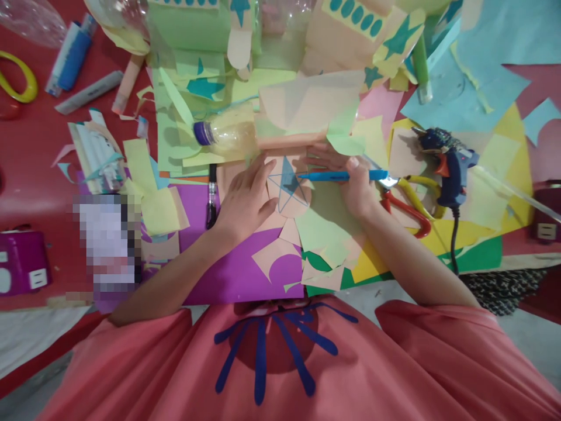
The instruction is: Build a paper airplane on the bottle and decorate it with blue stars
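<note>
My right hand (360, 188) grips a blue marker (326, 175) that lies nearly level, its tip pointing left at a star. The five-pointed star (288, 180) is outlined in blue on a round peach paper piece (298, 202); its upper and middle part is coloured in. Flat on the paper at the left edge of this piece rests my left hand (245, 196), fingers stretched out and holding nothing. Just above lies a clear plastic bottle (234, 133) with a purple cap, partly covered by paper. A black pen (212, 196) is beside my left hand.
Right of my right hand are scissors (409, 196) with red and yellow handles and a blue glue gun (453, 169) with a cord. Paper scraps (162, 210) lie around purple paper (236, 269). Markers (90, 92) and yellow-handled scissors (26, 82) sit at the upper left.
</note>
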A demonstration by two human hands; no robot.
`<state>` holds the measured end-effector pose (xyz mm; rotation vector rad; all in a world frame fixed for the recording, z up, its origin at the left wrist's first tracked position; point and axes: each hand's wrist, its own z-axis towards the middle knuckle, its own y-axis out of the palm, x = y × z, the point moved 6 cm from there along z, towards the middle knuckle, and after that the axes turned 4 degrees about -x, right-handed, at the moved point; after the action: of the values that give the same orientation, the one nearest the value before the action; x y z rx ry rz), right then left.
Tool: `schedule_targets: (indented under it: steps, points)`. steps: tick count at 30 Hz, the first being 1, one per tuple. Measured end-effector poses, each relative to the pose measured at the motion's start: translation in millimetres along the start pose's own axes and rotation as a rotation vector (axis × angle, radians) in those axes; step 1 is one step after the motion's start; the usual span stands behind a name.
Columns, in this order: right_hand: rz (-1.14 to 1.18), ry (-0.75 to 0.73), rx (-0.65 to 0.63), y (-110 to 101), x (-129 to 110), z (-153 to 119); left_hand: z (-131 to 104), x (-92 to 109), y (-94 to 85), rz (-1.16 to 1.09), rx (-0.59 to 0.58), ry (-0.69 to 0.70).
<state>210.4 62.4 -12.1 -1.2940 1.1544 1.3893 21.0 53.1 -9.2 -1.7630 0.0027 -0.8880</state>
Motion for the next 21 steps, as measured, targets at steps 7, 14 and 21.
schedule_targets:
  steps: [7, 14, 21]
  points:
    - [-0.096, -0.037, 0.125, -3, -7, 2, 10, -1, -0.8, 0.05, 0.008, -0.072]
    - [-0.103, 0.019, -0.013, 14, -8, -10, 8, 0, 1.2, 0.075, 0.046, -0.027]
    - [-0.244, 0.032, -0.104, 19, -6, -9, 8, 0, 1.1, 0.071, 0.053, -0.018]
